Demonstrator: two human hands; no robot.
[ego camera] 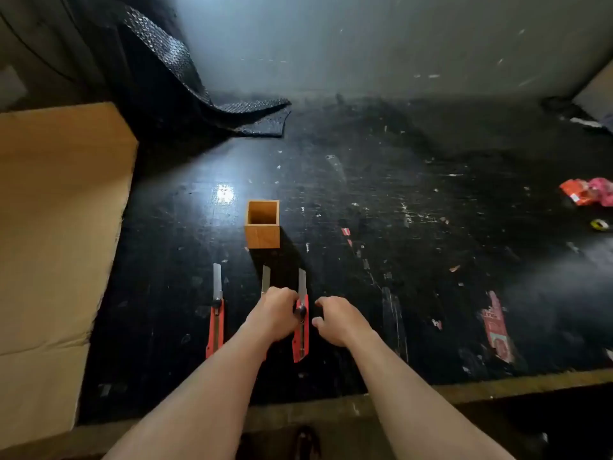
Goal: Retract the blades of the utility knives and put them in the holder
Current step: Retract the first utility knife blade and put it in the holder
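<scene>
Reaching forward, left hand (277, 313) over middle knife (265, 279), right hand (338, 322) curled

Wooden holder (262, 232); red plastic knives (215, 328), metal blades; glossy scuffed black table (414, 227).

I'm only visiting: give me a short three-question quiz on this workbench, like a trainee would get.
1. True or false: the square wooden holder already contains a knife.
2. How many red utility knives with extended blades are visible?
3. Which hand covers the middle red knife: A left hand, B right hand?

Key: 1 false, it looks empty. 2 three, counting the leftmost red knife and the rightmost red knife. 3 A.
</scene>
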